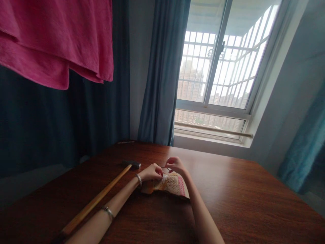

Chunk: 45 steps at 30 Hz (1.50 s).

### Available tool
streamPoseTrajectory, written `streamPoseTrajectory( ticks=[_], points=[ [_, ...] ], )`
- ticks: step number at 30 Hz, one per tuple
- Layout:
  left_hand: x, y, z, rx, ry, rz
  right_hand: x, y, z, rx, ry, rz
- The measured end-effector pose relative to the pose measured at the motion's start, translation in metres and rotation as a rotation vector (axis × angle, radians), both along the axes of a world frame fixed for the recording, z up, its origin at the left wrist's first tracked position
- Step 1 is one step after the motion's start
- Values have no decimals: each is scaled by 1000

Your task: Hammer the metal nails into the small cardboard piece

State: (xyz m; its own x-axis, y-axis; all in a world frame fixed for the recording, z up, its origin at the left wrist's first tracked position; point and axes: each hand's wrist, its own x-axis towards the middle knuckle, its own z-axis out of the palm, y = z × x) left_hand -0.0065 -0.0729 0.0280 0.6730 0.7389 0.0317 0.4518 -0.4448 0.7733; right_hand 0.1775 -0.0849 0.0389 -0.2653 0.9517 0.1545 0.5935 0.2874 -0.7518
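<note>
A small patterned packet [170, 184], cream with red dots and a pink edge, lies on the dark wooden table [241, 203]. My left hand [151, 171] pinches its top edge with closed fingers. My right hand [175, 164] is also curled in a pinch at the same top edge, close beside the left. Both wrists rest near the table, and the left arm wears two bracelets. What lies between the fingertips is too small to make out beyond the packet's edge.
A long wooden-handled hammer [101, 196] lies diagonally to the left of my left arm, its dark head [132, 163] toward the window. A pink cloth [58, 40] hangs at upper left. Blue curtains [162, 74] flank a barred window [220, 64] beyond the table.
</note>
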Motion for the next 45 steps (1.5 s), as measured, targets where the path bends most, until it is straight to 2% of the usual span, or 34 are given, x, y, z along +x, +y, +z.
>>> streamPoseTrajectory(
  ticks=[5,10,18,25,32,36,38,40,43,45],
  points=[
    [-1,0,-2,27,6,-29,0,-1,-7,105,-170,-161],
    [0,3,-6,95,-9,-54,-4,-2,-13,130,-357,-256],
    [0,1,-4,36,2,-22,-12,-3,-17,121,-495,-301],
    [-1,-1,1,30,-4,-29,-4,-7,-5,73,-421,-230],
    [-1,-3,3,-79,-89,10,11,-6,0,-234,-321,6],
    [-3,-2,9,-166,-141,8,14,-3,-2,-298,-310,50],
    [-4,2,9,-159,-122,55,13,-2,-3,-306,-319,50],
    [-6,11,7,-100,-73,197,12,-1,-3,-303,-332,41],
    [-9,27,2,66,85,418,11,-1,-2,-293,-346,33],
    [-10,37,0,166,214,477,11,-1,-1,-293,-351,33]
  ],
)
